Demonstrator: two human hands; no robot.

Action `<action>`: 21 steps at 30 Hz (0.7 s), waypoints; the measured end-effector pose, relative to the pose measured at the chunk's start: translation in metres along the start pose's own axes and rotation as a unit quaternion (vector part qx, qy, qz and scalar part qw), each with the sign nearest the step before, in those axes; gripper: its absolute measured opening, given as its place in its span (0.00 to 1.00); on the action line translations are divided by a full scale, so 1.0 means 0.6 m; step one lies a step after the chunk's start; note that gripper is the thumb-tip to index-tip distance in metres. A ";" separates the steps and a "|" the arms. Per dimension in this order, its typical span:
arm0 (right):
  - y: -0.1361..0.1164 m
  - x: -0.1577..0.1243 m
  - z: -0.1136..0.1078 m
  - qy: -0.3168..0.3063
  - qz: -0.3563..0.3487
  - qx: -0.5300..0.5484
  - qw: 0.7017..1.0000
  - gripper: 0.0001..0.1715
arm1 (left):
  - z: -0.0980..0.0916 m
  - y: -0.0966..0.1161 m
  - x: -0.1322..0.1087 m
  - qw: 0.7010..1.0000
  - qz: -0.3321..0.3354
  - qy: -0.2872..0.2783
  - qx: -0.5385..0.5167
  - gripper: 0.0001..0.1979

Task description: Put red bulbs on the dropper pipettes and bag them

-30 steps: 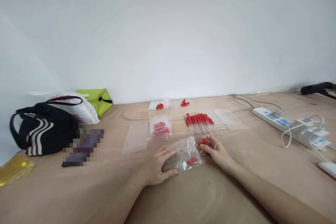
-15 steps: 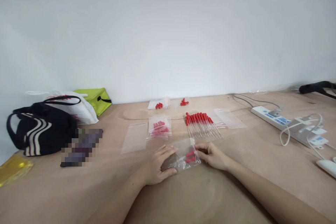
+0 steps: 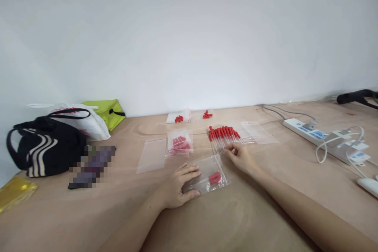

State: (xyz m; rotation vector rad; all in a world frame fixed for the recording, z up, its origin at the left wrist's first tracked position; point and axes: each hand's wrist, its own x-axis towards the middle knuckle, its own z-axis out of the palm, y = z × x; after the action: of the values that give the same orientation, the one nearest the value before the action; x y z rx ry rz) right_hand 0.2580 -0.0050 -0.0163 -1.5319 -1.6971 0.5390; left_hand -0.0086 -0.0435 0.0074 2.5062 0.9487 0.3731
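Note:
My left hand [image 3: 180,186] lies on the wooden table [image 3: 236,220] and pinches the left end of a clear zip bag [image 3: 206,177] that has red-capped droppers inside. My right hand [image 3: 240,156] reaches forward to a row of several red-capped glass droppers [image 3: 224,137] and its fingers curl on the droppers' thin tips. Whether a dropper is between the fingers I cannot make out.
A filled zip bag [image 3: 179,143] and an empty flat one [image 3: 152,155] lie left of the droppers, another empty bag [image 3: 258,132] to their right. Small red caps [image 3: 207,115] sit near the wall. Bags [image 3: 47,145] stand at left, a power strip [image 3: 321,138] with cables at right.
My right hand put a dropper into the clear bag, then left the bag's mouth and moved forward to the row of droppers. My left hand stayed on the bag.

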 end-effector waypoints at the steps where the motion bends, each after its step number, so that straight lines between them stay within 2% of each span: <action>1: 0.000 0.014 -0.001 0.021 -0.001 -0.044 0.999 0.10 | 0.000 0.000 0.000 1.000 -0.001 0.001 -0.002 0.25; 4: -0.011 0.052 0.001 0.021 0.038 -0.166 0.985 0.13 | -0.002 0.002 0.000 1.000 -0.004 0.001 -0.005 0.25; 6: -0.023 0.069 0.009 0.009 0.066 -0.202 0.977 0.15 | -0.003 0.003 0.000 1.000 -0.005 0.001 -0.005 0.25; 14: -0.055 0.086 0.040 0.003 0.122 -0.241 0.963 0.13 | 0.000 0.000 -0.001 1.000 -0.001 0.000 0.009 0.26; 18: -0.065 0.086 0.037 0.004 0.112 -0.236 0.965 0.13 | -0.001 0.002 0.000 1.000 -0.002 -0.001 0.005 0.25; 21: -0.066 0.079 0.022 0.009 0.085 -0.220 0.972 0.19 | -0.004 0.006 0.000 1.000 -0.008 -0.006 0.002 0.25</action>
State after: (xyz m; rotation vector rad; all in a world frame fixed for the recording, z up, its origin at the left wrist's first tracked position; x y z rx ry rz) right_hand 0.2237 0.0360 0.0174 -2.0019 -1.7593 0.2380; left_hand -0.0072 -0.0451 0.0114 2.5005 0.9659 0.3501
